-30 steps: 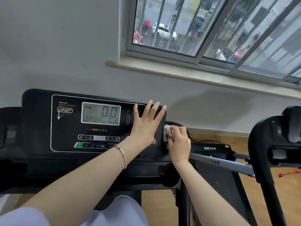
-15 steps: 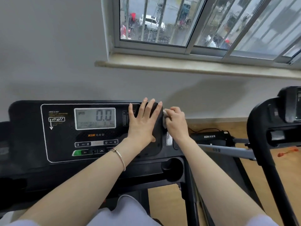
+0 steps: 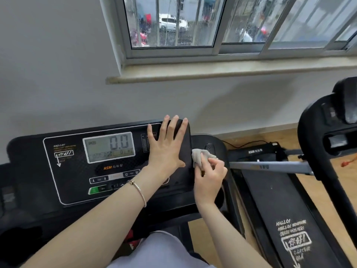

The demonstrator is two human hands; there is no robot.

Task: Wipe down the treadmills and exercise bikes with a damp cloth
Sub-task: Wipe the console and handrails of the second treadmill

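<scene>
A black treadmill console with a grey screen reading 0.0 fills the lower left. My left hand lies flat with straight fingers on the console's right part. My right hand grips a small crumpled grey cloth and holds it against the console's right side edge, beside the left hand.
A second treadmill stands to the right, its black frame and a grey handrail close to my right hand. A white wall and a window sill lie straight ahead. Wooden floor shows at the right.
My right hand has brought the cloth down from the console's top right corner to midway along its right edge. My left hand stays flat on the console. The view has shifted.
</scene>
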